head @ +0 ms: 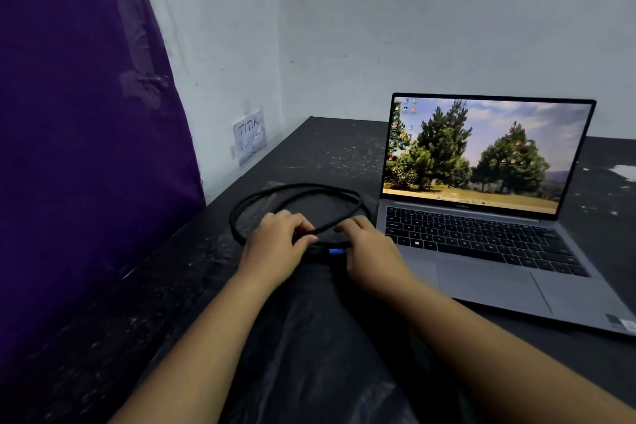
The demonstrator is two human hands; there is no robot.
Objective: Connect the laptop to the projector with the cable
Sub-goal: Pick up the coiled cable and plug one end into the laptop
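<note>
We rest both hands on a coiled black cable (296, 198) lying on the dark table (337, 148), just left of the open laptop (481, 217). Our left hand (275, 248) pinches a strand between thumb and fingers. Our right hand (370, 251) lies curled over the coil beside a blue plug (336, 252); we cannot tell if it grips.
</note>
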